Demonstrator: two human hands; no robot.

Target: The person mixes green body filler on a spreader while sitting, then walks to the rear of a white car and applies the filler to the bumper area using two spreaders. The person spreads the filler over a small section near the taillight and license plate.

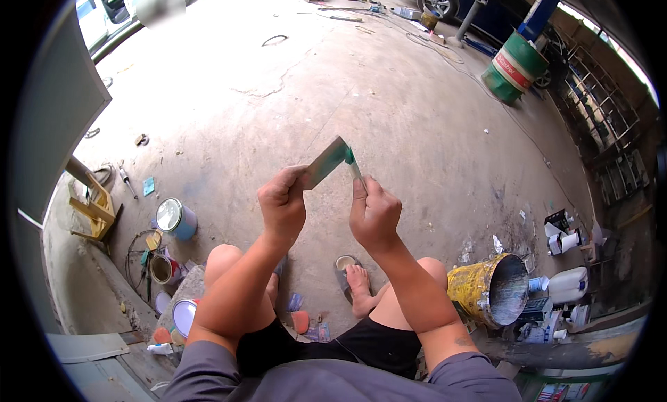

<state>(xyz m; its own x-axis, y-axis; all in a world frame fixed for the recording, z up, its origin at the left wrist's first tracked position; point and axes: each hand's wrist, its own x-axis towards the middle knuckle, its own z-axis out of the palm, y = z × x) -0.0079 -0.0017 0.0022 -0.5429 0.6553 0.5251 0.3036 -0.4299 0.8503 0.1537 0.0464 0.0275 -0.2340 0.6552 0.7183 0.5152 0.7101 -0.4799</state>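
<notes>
My left hand (283,199) is closed round the near end of a flat rectangular plate (325,166), tilted up and smeared with pale green. In my right hand (376,211) I pinch a thin, narrow spreader (356,170), its upper end touching or nearly touching the plate's far right edge. A dab of green paste (349,154) sits where the two meet. Both tools are raised in front of me, over the floor between my knees. Which part of the spreader lies under my right fingers is hidden.
On my left stand a lidded paint can (176,218), an open can (165,269) and a yellow stool (97,206). To the right lies a yellow bucket (479,289) beside a white jug (568,285). Farther off are a green drum (514,68) and a dark blue car (479,9).
</notes>
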